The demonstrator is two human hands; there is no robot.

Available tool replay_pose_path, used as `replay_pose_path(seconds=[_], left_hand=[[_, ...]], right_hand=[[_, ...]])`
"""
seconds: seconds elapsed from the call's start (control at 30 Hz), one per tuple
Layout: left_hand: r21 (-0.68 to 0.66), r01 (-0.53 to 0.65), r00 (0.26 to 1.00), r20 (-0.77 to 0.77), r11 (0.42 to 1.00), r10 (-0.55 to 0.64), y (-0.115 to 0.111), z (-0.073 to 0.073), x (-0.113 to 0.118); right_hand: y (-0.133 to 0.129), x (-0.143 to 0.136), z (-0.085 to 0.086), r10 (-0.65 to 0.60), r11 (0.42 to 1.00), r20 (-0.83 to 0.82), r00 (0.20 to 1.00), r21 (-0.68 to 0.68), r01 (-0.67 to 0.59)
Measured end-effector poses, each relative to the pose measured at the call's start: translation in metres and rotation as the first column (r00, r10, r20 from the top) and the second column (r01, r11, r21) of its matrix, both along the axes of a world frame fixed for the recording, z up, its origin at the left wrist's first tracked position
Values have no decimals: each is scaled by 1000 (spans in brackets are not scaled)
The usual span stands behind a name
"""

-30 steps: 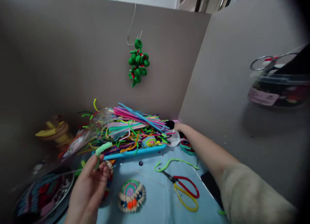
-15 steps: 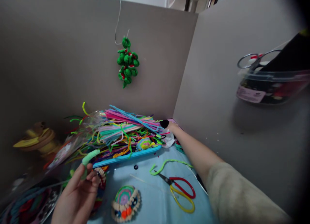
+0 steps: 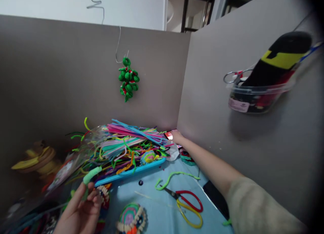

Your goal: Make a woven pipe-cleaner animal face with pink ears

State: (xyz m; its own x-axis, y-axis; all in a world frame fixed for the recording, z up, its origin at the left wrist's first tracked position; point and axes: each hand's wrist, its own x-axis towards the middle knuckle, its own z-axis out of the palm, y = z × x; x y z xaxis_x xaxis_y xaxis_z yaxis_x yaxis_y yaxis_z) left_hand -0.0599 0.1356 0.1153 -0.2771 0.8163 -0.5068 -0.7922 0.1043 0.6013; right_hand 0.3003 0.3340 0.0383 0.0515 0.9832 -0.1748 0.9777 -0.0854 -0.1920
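Observation:
A mint-green fuzzy pipe cleaner piece, wound thick like a small roll, stands up from between the thumb and fingers of my left hand. My right hand is stretched to the far corner, touching a phone with a lit screen. Its fingers are too small and blurred to make out. Between the arms lie scissors with one red and one yellow handle, their tip by a bright green pipe cleaner. A round rainbow-coloured craft piece with a beige beaded edge sits at the front.
A blue tray overflows with colourful pipe cleaners. Grey partitions close the back and right. A green knitted ornament hangs at the back; a clear tub with tools hangs right. A dark flat object lies under my right arm.
The head view has tilted up and turned right. At my right hand, a lit screen now shows where a black shape was. My left hand still holds the green roll.

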Motion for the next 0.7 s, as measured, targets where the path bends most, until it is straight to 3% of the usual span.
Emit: replay_pose_path(seconds=[0.07,0.13,0.2,0.27,0.37,0.43,0.7], left_hand=[[18,-3,1000,3,1000,3,0,-1,0],[20,-4,1000,17,1000,3,0,-2,0],[9,8,1000,30,1000,-9,0,-2,1],[-2,28,999,35,1000,-28,-1,-3,1],[4,22,1000,18,1000,-22,-1,-3,1],[11,0,1000,8,1000,0,-1,-2,1],[-3,5,1000,8,1000,-5,2,-1,6]], right_hand=[[-8,3,8,103,994,-74,992,-9,-104],[-18,10,15,213,961,-201,956,-134,-242],[-25,18,20,231,899,-340,912,-285,-334],[-29,27,23,159,903,-375,913,-318,-288],[-27,37,24,72,989,-205,976,-114,-97],[-26,39,21,42,999,-86,995,-15,-44],[-23,24,-1,80,989,4,997,-122,-78]])
